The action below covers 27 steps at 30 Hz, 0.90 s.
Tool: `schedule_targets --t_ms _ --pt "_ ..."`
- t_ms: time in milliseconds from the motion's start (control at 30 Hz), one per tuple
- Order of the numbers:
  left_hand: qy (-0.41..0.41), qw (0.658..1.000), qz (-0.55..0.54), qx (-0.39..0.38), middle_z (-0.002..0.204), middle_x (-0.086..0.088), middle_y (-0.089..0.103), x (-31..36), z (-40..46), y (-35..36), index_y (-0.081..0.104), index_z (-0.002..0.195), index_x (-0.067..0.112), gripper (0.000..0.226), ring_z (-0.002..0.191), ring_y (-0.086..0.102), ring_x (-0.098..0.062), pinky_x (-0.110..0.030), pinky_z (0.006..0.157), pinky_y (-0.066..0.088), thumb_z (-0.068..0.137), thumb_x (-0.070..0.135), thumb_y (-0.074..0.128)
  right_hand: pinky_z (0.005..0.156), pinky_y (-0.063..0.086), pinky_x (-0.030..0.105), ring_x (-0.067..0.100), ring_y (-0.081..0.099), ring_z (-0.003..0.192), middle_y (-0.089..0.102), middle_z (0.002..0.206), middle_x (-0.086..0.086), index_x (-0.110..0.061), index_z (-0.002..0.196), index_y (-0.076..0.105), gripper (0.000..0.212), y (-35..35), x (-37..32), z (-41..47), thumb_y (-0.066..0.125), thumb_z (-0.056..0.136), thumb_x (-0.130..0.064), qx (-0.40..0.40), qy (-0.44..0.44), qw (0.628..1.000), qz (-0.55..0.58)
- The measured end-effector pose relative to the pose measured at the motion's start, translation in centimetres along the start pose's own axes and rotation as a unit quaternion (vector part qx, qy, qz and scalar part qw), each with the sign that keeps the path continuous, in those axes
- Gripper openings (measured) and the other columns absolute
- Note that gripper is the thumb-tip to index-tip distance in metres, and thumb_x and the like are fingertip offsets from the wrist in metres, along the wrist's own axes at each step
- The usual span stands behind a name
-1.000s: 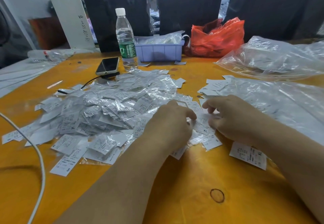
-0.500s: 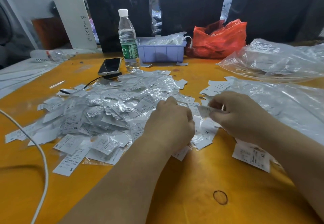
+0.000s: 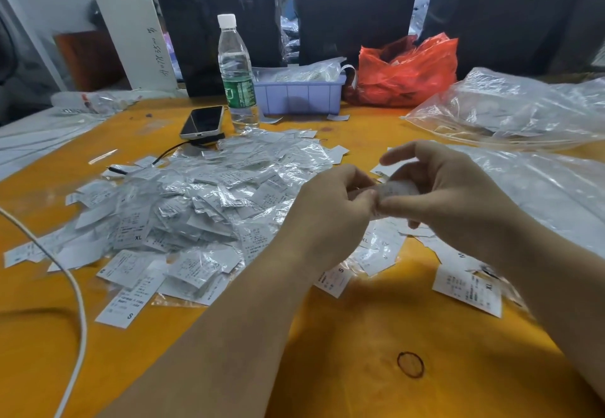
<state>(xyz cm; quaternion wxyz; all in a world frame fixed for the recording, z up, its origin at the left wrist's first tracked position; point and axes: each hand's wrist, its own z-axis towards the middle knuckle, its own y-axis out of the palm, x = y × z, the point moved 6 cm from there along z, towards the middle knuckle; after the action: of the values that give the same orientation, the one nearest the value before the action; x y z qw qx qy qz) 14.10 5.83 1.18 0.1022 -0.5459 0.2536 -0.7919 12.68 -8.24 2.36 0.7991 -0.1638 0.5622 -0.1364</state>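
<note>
A big heap of white printed size tags in small clear sleeves (image 3: 203,201) covers the middle of the orange table (image 3: 376,368). Both hands are raised just above its right edge. My left hand (image 3: 330,211) and my right hand (image 3: 448,198) meet at the fingertips and pinch one white tag (image 3: 397,188) between them. The tag is blurred, and how far it is inside a sleeve I cannot tell. More loose tags (image 3: 468,288) lie under and to the right of my hands.
A water bottle (image 3: 237,74), a phone (image 3: 203,121) with a black cable, a lilac tray (image 3: 299,97) and a red bag (image 3: 406,70) stand at the back. Clear plastic bags (image 3: 510,106) fill the right side. A white cable (image 3: 73,286) crosses the left. A rubber band (image 3: 410,364) lies near me.
Both hands rose from the table. The right hand picked a tag out of the scattered ones, and the left hand came up to pinch it too.
</note>
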Motion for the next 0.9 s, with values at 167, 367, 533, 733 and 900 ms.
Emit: schedule_targets --t_ms 167,367,533,733,900 --pt "-0.064 0.982 -0.150 -0.100 0.079 0.000 0.068 0.0 -0.5 1.6 0.065 0.087 0.017 0.007 0.061 0.059 -0.009 -0.031 0.064 0.053 0.091 0.011 0.063 0.061 0.056 0.034 0.030 0.065 0.072 0.069 0.085 0.015 -0.013 0.113 0.058 0.043 -1.5 -1.1 -0.6 0.074 0.077 0.005 0.101 -0.013 0.991 0.085" --pt "-0.037 0.976 -0.167 -0.137 0.083 -0.001 0.071 0.7 -1.1 3.0 0.074 0.091 0.025 0.020 0.076 0.066 -0.018 -0.028 0.064 0.053 0.074 0.032 0.064 0.075 0.059 0.045 0.033 0.069 0.085 0.071 0.095 0.014 -0.014 0.108 0.063 0.035 -1.5 -2.1 -2.1 0.075 0.078 0.000 0.027 0.021 0.999 0.035" --pt "-0.033 0.977 -0.173 -0.124 0.087 -0.001 0.072 0.9 -1.2 3.6 0.071 0.094 0.032 0.021 0.084 0.070 -0.021 -0.028 0.062 0.053 0.074 0.030 0.069 0.074 0.055 0.033 0.012 0.064 0.082 0.069 0.093 -0.006 -0.019 0.106 0.069 0.019 -4.0 -1.7 -5.5 0.064 0.090 -0.011 0.106 -0.013 0.963 -0.248" --pt "-0.031 0.979 -0.151 -0.132 0.089 -0.005 0.073 1.2 -1.8 5.3 0.066 0.105 0.025 0.020 0.080 0.071 -0.024 -0.035 0.062 0.057 0.088 0.015 0.070 0.070 0.045 0.034 0.027 0.052 0.094 0.060 0.100 0.005 -0.012 0.104 0.063 0.022 -5.3 1.0 -8.6 0.052 0.085 -0.008 0.088 0.113 0.827 -0.543" --pt "-0.029 0.980 -0.139 -0.139 0.087 0.000 0.075 1.0 -2.0 5.3 0.066 0.106 0.023 0.021 0.081 0.071 -0.020 -0.031 0.061 0.059 0.089 0.011 0.068 0.065 0.034 0.034 0.022 0.036 0.086 0.043 0.090 0.000 -0.021 0.090 0.037 0.016 -4.4 2.0 -8.8 0.051 0.091 -0.013 0.037 0.188 0.814 -0.548"
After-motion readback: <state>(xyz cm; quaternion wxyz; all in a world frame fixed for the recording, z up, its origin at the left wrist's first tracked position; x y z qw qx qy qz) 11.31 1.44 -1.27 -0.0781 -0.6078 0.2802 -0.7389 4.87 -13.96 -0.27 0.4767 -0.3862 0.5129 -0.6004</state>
